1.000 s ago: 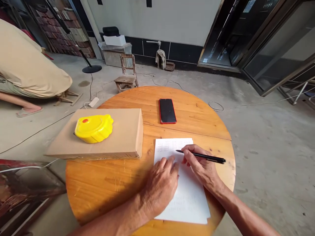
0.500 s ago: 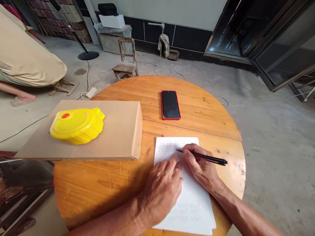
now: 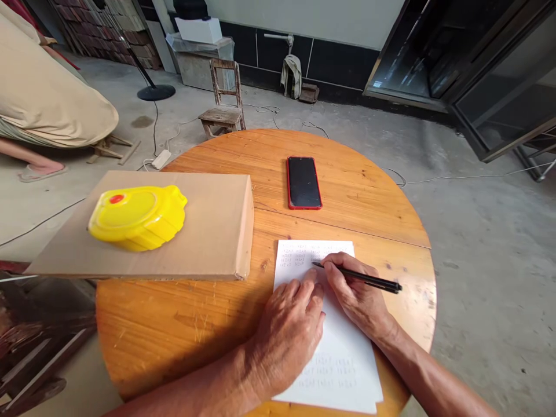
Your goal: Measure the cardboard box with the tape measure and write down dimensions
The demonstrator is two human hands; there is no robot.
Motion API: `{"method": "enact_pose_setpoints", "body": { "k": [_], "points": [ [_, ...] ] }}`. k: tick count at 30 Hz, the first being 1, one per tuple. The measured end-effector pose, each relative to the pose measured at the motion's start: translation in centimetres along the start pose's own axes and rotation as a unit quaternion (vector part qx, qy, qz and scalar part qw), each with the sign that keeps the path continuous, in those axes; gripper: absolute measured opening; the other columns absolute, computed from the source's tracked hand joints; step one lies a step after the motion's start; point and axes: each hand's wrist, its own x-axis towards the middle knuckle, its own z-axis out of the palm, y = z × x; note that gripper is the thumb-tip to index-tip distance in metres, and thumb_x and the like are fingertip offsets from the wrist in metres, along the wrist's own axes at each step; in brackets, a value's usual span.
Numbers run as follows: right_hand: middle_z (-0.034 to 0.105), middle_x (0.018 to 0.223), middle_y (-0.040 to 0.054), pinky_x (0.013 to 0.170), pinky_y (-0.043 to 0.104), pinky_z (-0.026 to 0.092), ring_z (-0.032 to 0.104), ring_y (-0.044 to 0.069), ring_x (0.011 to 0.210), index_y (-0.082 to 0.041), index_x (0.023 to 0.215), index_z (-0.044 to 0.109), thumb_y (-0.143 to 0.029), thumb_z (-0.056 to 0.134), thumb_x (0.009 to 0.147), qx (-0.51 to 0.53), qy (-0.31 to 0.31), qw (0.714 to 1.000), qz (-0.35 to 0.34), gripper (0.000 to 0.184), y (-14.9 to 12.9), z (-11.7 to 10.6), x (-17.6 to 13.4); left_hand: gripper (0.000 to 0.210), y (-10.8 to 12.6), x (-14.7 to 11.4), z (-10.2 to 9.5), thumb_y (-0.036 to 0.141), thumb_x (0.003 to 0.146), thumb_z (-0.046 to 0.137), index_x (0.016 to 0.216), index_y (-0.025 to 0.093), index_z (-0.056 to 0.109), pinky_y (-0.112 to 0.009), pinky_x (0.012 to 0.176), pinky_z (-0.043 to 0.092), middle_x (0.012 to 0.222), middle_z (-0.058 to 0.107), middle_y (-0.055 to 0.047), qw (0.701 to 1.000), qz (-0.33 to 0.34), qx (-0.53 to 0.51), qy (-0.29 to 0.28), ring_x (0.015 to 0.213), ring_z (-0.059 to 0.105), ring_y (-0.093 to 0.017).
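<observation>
My right hand [image 3: 358,298] grips a black pen [image 3: 369,280], its tip at the handwritten rows near the top of a white paper sheet [image 3: 343,341]. More faint handwriting shows toward the sheet's lower end, and another sheet's edge peeks out beneath it. My left hand [image 3: 291,330] lies on the paper just left of the pen, palm down, holding nothing, with its fingers slightly bent. Beyond the paper, a phone in a red case [image 3: 303,182] rests dark-screened on the round wooden table [image 3: 182,330].
At the left, a cardboard box [image 3: 217,231] bears a yellow plastic case [image 3: 139,217] with a red spot and overhangs the table edge. A small wooden chair [image 3: 222,113] stands behind the table. Cables cross the concrete floor. A person's foot [image 3: 43,169] shows at far left.
The view has shifted slightly, so the table and its things sit a little differently in the picture. Both hands stay on the paper, the pen tip near the same spot.
</observation>
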Motion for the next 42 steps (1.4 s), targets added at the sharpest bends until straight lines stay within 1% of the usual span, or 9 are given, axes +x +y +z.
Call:
{"method": "enact_pose_setpoints", "body": {
  "k": [6, 13, 18, 24, 28, 32, 36, 42],
  "points": [
    [0.067, 0.074, 0.001, 0.056, 0.025, 0.045, 0.057, 0.013, 0.058, -0.02, 0.082, 0.064, -0.023, 0.05, 0.092, -0.004, -0.005, 1.0, 0.001, 0.017, -0.18, 0.05, 0.01, 0.031, 0.05, 0.1, -0.17, 0.014, 0.091, 0.048, 0.12, 0.013, 0.056, -0.046, 0.081, 0.055, 0.126, 0.059, -0.013, 1.0, -0.002, -0.004, 0.0, 0.095, 0.06, -0.026],
    [0.068, 0.073, 0.0008, 0.056, 0.025, 0.045, 0.058, 0.013, 0.059, -0.02, 0.081, 0.064, -0.022, 0.051, 0.092, -0.009, -0.015, 1.0, -0.008, 0.017, -0.16, -0.01, 0.06, 0.029, -0.04, 0.09, -0.06, 0.015, 0.091, 0.049, 0.119, 0.014, 0.057, -0.046, 0.082, 0.054, 0.127, 0.059, -0.012, 1.0, -0.004, -0.007, -0.005, 0.095, 0.059, -0.026],
    [0.067, 0.073, 0.0009, 0.058, 0.026, 0.045, 0.058, 0.013, 0.06, -0.021, 0.08, 0.063, -0.024, 0.051, 0.092, 0.007, -0.011, 1.0, 0.005, 0.017, -0.03, -0.12, -0.1, 0.03, -0.03, 0.1, -0.18, 0.015, 0.091, 0.049, 0.12, 0.013, 0.056, -0.046, 0.08, 0.055, 0.122, 0.061, -0.013, 1.0, -0.003, -0.01, -0.003, 0.094, 0.06, -0.026],
    [0.067, 0.074, 0.0009, 0.062, 0.026, 0.047, 0.059, 0.014, 0.064, -0.021, 0.08, 0.062, -0.023, 0.052, 0.091, 0.033, 0.017, 0.999, 0.023, 0.015, 0.02, -0.18, -0.3, 0.031, -0.04, 0.14, -0.19, 0.015, 0.091, 0.047, 0.121, 0.012, 0.057, -0.046, 0.081, 0.056, 0.13, 0.058, -0.015, 1.0, 0.005, -0.003, 0.01, 0.095, 0.061, -0.027],
    [0.067, 0.075, 0.0015, 0.061, 0.026, 0.047, 0.059, 0.015, 0.065, -0.021, 0.08, 0.062, -0.024, 0.052, 0.092, 0.033, 0.013, 0.999, 0.028, 0.015, 0.06, -0.12, -0.3, 0.031, -0.11, 0.26, -0.19, 0.014, 0.091, 0.047, 0.12, 0.011, 0.058, -0.047, 0.082, 0.056, 0.13, 0.059, -0.015, 1.0, 0.002, -0.006, 0.008, 0.097, 0.062, -0.027],
    [0.067, 0.074, 0.001, 0.06, 0.026, 0.046, 0.058, 0.014, 0.063, -0.021, 0.081, 0.062, -0.022, 0.051, 0.092, 0.023, 0.011, 1.0, 0.017, 0.015, 0.03, -0.07, -0.27, 0.031, -0.1, 0.38, -0.32, 0.014, 0.091, 0.047, 0.12, 0.011, 0.058, -0.047, 0.084, 0.056, 0.13, 0.059, -0.015, 1.0, 0.0, -0.012, 0.0, 0.099, 0.062, -0.027],
    [0.065, 0.073, 0.0001, 0.058, 0.025, 0.045, 0.057, 0.013, 0.06, -0.021, 0.082, 0.063, -0.021, 0.051, 0.092, 0.015, 0.014, 1.0, 0.008, 0.015, 0.03, -0.07, -0.25, 0.032, -0.01, 0.45, -0.43, 0.013, 0.091, 0.047, 0.121, 0.012, 0.057, -0.047, 0.084, 0.056, 0.129, 0.06, -0.015, 1.0, -0.002, -0.017, 0.004, 0.099, 0.062, -0.027],
    [0.066, 0.074, 0.0004, 0.06, 0.025, 0.046, 0.058, 0.013, 0.063, -0.021, 0.082, 0.063, -0.02, 0.052, 0.091, 0.015, 0.014, 1.0, 0.007, 0.014, 0.09, 0.01, -0.33, 0.031, 0.01, 0.48, -0.41, 0.012, 0.09, 0.049, 0.119, 0.011, 0.058, -0.048, 0.082, 0.057, 0.127, 0.061, -0.016, 1.0, 0.0, -0.02, 0.01, 0.097, 0.063, -0.028]
  ]
}}
